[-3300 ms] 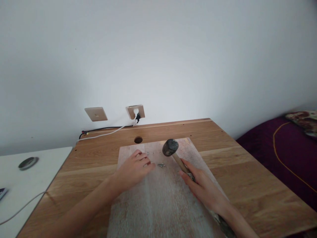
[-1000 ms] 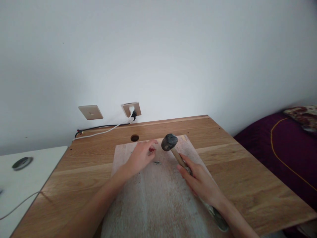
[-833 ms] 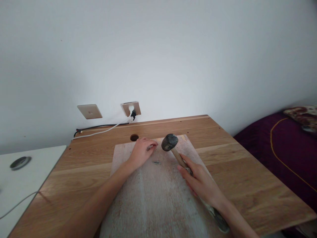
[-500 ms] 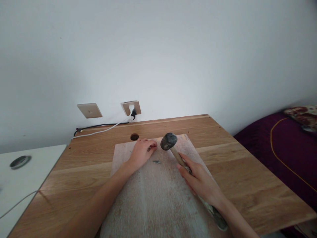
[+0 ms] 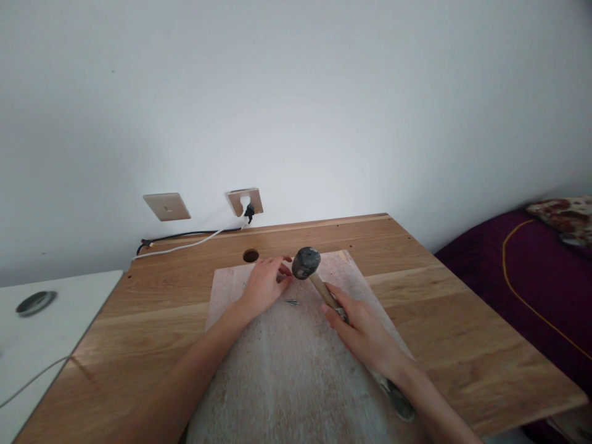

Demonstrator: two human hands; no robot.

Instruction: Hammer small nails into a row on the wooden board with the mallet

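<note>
My right hand (image 5: 361,330) is wrapped round the wooden handle of a mallet (image 5: 306,263) with a dark, rounded head. The head is tilted over the far part of a worn, whitish board (image 5: 287,370). Just left of it, my left hand (image 5: 266,280) rests at the board with its thumb and fingers parted. I see nothing held between those fingertips, though the mallet head sits close in front of that spot. A few nails (image 5: 292,302) lie on the board below the left fingers.
Beneath the board is a wooden desk (image 5: 453,345) with a round cable hole (image 5: 250,255). A white cable (image 5: 185,248) and a black one run to a wall socket (image 5: 245,202). A white surface (image 5: 41,345) adjoins on the left. Purple bedding (image 5: 531,277) is on the right.
The mallet head has shifted left, closer to my left hand. My left thumb and fingers, pinched together before, have come apart.
</note>
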